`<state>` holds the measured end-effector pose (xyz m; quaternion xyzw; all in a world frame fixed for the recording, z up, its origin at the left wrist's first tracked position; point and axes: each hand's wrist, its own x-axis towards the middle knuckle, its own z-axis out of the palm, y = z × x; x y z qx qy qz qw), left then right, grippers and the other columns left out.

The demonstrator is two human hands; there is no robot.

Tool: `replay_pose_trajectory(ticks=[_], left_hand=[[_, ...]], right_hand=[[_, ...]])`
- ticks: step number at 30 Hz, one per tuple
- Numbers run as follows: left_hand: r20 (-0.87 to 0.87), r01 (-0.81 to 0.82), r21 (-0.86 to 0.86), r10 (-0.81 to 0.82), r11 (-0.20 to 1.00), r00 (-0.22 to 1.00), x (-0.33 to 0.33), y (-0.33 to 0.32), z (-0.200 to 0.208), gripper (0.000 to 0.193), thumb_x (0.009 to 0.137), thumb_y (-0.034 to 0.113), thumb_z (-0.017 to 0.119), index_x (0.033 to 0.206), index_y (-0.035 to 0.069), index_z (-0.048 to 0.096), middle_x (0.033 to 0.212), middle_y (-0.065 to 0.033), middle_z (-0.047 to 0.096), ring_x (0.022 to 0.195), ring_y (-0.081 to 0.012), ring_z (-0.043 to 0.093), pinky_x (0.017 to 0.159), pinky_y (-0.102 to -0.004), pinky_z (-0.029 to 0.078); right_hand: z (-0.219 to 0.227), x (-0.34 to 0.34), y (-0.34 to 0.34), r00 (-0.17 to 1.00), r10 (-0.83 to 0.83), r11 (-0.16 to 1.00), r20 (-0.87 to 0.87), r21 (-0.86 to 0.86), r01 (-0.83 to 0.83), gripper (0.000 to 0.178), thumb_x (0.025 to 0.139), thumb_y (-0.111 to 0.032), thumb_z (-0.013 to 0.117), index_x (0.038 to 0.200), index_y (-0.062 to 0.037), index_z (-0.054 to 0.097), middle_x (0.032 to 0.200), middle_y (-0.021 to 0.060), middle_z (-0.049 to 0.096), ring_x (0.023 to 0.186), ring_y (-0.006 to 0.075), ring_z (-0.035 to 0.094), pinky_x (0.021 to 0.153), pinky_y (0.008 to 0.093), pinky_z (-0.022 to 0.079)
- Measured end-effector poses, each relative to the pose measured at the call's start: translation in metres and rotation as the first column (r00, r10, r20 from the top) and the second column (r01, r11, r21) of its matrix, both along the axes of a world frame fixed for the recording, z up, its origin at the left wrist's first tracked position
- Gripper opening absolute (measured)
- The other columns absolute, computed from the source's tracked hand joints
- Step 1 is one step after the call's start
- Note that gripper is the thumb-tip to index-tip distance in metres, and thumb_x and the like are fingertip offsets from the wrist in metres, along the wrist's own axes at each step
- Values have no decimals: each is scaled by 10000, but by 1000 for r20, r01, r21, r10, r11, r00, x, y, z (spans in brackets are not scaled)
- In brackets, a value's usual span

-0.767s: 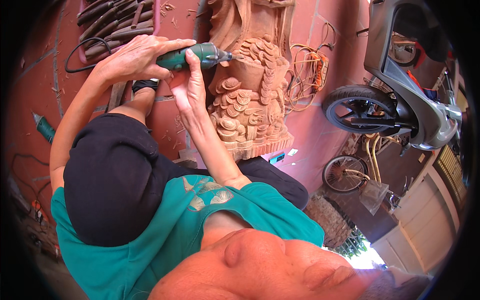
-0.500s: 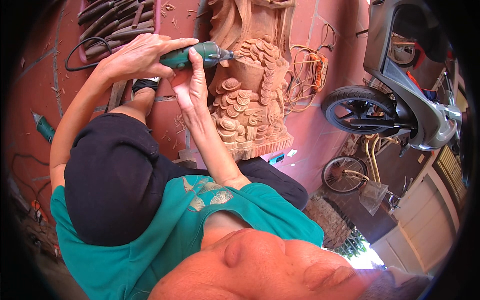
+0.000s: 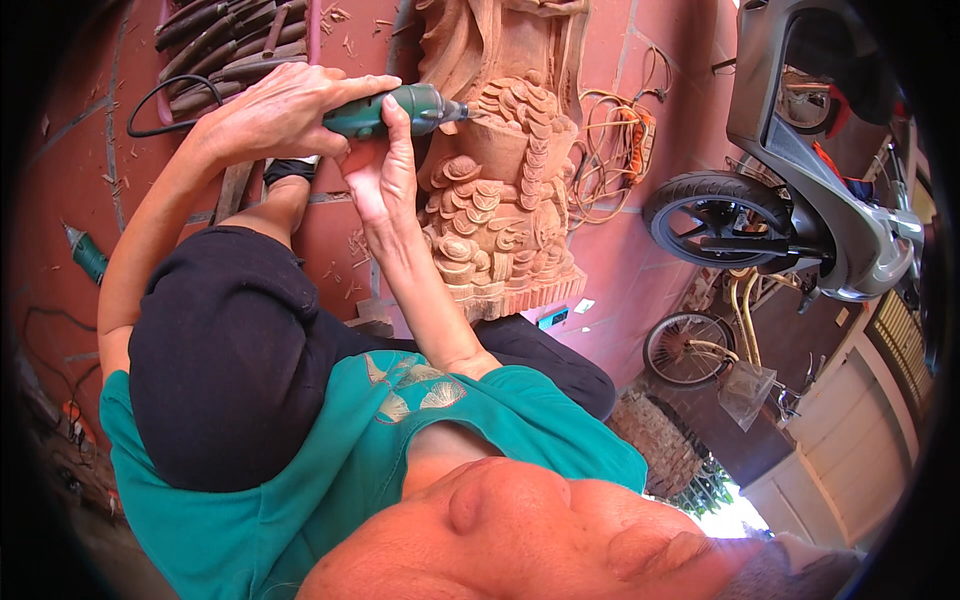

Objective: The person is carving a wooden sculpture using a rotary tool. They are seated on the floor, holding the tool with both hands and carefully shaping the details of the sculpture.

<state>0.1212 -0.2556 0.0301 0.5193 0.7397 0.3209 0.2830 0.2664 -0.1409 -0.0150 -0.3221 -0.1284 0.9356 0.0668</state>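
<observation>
A green rotary tool (image 3: pixel 415 108) with a dark tapered nose is held level, its tip at the coin-like carving of a reddish-brown wood sculpture (image 3: pixel 510 190). My left hand (image 3: pixel 275 112) is closed round the rear of the tool from above, fingers along its body. Around the tool's underside my right hand (image 3: pixel 382 175) is closed, its thumb raised against the side. The sculpture lies lengthwise on the tiled floor, its carved base toward me. Whether the bit touches the wood is too small to tell.
A pink tray (image 3: pixel 313 40) of wooden-handled tools stands at the far left. Another green power tool (image 3: pixel 88 256) lies to the left. An orange power strip (image 3: pixel 637 145) with coiled cord lies right of the sculpture. Beyond are a motorbike (image 3: pixel 800 180) and a bicycle (image 3: pixel 690 348). Wood chips litter the red tiles.
My hands and the rotary tool have barely shifted, staying at the same part of the carving. The cord loop behind my left hand has moved very slightly.
</observation>
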Motion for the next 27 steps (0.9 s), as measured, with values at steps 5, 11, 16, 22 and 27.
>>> replay_pose_trajectory(ticks=[5,11,16,22,27], left_hand=[[-22,-10,-48,9,999,1000,0,1,5,835,715,141,766,1507,124,499,952,-189,670,846,-367,653,780,-450,513],[3,3,12,-3,1000,1000,0,1,-2,831,717,138,768,1504,128,503,956,-186,670,851,-366,656,780,-456,517],[-33,-4,-40,3,999,999,0,2,4,829,723,133,766,1508,145,500,955,-180,669,843,-367,650,777,-455,516],[-53,-10,-2,10,1000,999,0,1,3,845,721,129,772,1518,160,491,951,-169,659,831,-360,640,767,-451,508],[-95,27,-17,-29,999,995,-5,7,15,857,703,118,772,1513,147,494,913,-159,647,827,-361,638,750,-458,499]], right_hand=[[-1,-2,1,1000,-8,1000,-11,-2,8,464,940,-274,749,1326,-101,558,1269,62,661,1171,210,644,1023,424,540],[5,0,0,1000,-4,1000,0,5,4,468,938,-275,749,1325,-98,557,1265,66,661,1180,217,641,1047,422,525],[3,-3,1,1000,10,1000,12,14,-11,485,930,-313,757,1332,-131,554,1236,37,646,1132,173,637,918,375,564],[4,-7,-1,1000,-9,1000,-28,-16,9,472,937,-296,747,1332,-124,556,1264,46,645,1155,187,633,939,384,559],[12,-6,1,996,-32,999,-79,-35,30,479,940,-274,740,1348,-109,550,1305,65,632,1203,204,617,987,391,548]])
